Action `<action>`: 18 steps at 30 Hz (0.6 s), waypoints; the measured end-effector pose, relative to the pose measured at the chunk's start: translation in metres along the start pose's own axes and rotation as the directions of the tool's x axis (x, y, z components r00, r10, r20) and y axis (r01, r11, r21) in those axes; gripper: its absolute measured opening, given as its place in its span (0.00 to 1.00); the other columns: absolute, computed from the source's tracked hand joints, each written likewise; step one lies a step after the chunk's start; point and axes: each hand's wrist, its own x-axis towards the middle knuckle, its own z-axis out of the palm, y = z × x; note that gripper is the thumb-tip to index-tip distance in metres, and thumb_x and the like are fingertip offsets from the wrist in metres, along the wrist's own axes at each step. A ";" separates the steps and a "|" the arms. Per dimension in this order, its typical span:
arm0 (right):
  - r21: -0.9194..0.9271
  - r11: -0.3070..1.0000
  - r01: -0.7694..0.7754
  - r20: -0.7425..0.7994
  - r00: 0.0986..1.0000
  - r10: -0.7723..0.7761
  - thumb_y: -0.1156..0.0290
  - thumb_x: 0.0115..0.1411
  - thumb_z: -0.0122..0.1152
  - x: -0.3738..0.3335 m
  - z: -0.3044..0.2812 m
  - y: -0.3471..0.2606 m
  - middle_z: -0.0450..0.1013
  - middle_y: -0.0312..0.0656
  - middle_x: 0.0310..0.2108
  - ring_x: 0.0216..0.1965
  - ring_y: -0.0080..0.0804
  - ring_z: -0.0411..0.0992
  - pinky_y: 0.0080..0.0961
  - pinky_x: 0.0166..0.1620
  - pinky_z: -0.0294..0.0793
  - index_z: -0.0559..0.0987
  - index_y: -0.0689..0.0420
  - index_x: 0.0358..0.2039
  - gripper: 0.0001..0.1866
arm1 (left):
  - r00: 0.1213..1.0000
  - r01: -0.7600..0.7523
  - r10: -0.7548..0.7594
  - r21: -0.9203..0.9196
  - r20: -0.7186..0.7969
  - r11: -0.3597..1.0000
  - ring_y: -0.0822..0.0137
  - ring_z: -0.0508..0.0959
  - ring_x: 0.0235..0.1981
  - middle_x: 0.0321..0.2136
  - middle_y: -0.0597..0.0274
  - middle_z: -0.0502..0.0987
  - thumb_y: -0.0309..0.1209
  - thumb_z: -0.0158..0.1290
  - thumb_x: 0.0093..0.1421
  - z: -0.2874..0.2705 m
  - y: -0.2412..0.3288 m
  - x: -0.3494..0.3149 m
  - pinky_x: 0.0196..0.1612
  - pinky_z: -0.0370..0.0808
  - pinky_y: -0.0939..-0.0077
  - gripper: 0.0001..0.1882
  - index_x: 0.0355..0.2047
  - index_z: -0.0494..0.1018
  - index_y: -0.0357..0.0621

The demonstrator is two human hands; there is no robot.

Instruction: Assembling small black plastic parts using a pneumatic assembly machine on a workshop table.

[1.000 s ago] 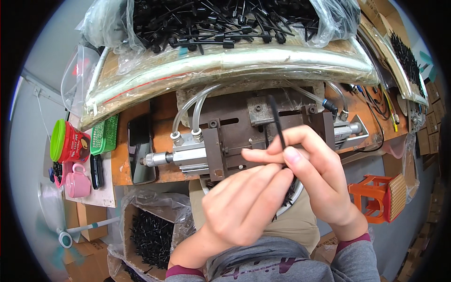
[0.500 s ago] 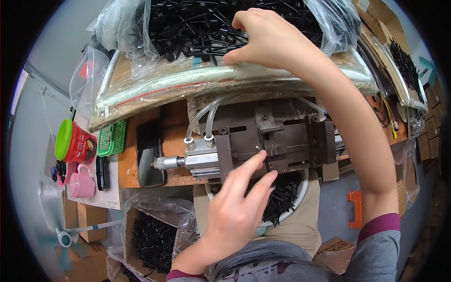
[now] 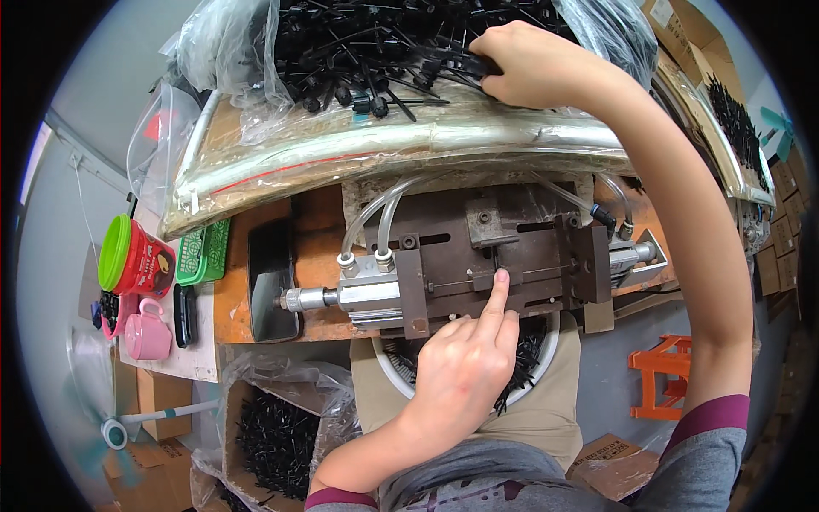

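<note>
Red and green, a tub (image 3: 132, 258) stands at the bench's (image 3: 235, 299) left edge beside a pink mug (image 3: 147, 330) and a green basket (image 3: 203, 252). At the front edge sits the metal press (image 3: 478, 264), where our left hand (image 3: 465, 367) rests loosely curled, its forefinger (image 3: 496, 294) stretched out and touching the slot in the middle. Over at the back right, our right hand (image 3: 533, 66) closes on black plastic pins (image 3: 367, 43) heaped in a clear bag (image 3: 247, 60).
</note>
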 end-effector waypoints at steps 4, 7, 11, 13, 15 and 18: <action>0.135 0.991 0.023 -0.083 0.996 -0.011 0.61 0.62 0.63 -0.012 -0.011 0.035 0.79 0.47 0.35 0.33 0.38 0.78 0.29 0.39 0.77 0.78 0.63 0.47 0.20 | 1.000 -0.014 0.014 -0.023 0.015 1.000 0.62 0.82 0.24 0.55 0.46 0.76 0.25 0.62 0.50 0.000 0.000 0.001 0.31 0.79 0.73 0.12 0.36 0.79 0.37; 0.749 0.649 -0.134 0.053 0.988 0.143 0.59 0.64 0.63 -0.035 -0.032 0.028 0.77 0.32 0.30 0.19 0.12 0.64 0.11 0.23 0.63 0.79 0.56 0.39 0.13 | 0.999 -0.004 0.006 -0.056 0.040 0.998 0.63 0.83 0.25 0.55 0.47 0.76 0.26 0.64 0.50 -0.005 0.000 0.002 0.31 0.79 0.74 0.13 0.38 0.78 0.37; 0.781 0.624 -0.028 -0.099 0.981 0.168 0.67 0.59 0.65 -0.087 -0.041 -0.020 0.76 0.37 0.28 0.24 0.25 0.71 0.20 0.27 0.70 0.78 0.60 0.35 0.10 | 0.986 0.149 -0.170 -0.473 -0.002 0.869 0.68 0.83 0.28 0.51 0.48 0.78 0.23 0.64 0.54 -0.029 0.001 0.006 0.32 0.81 0.77 0.19 0.47 0.77 0.35; 0.520 0.810 0.270 -0.383 0.922 -0.061 0.74 0.54 0.66 -0.114 -0.022 -0.042 0.76 0.42 0.30 0.26 0.33 0.74 0.24 0.27 0.71 0.78 0.62 0.34 0.09 | 0.955 0.151 -0.284 -0.687 -0.084 0.711 0.70 0.83 0.33 0.48 0.49 0.78 0.18 0.60 0.57 -0.039 -0.005 0.007 0.34 0.82 0.79 0.24 0.56 0.73 0.33; 0.208 0.854 0.477 -0.525 0.791 -0.314 0.75 0.51 0.64 -0.144 0.002 -0.058 0.76 0.43 0.34 0.27 0.30 0.73 0.21 0.26 0.69 0.78 0.60 0.33 0.09 | 0.904 0.224 -0.427 -0.883 0.030 0.413 0.66 0.82 0.38 0.48 0.45 0.77 0.14 0.60 0.54 -0.048 -0.009 0.007 0.35 0.83 0.78 0.26 0.55 0.73 0.30; 0.095 0.857 0.507 -0.452 0.789 -0.417 0.72 0.46 0.62 -0.174 0.005 -0.077 0.76 0.45 0.36 0.29 0.27 0.72 0.20 0.27 0.68 0.78 0.60 0.31 0.11 | 0.957 0.122 -0.288 -0.875 -0.020 0.468 0.64 0.82 0.38 0.40 0.50 0.77 0.11 0.63 0.49 -0.050 -0.012 0.005 0.41 0.82 0.76 0.19 0.43 0.78 0.28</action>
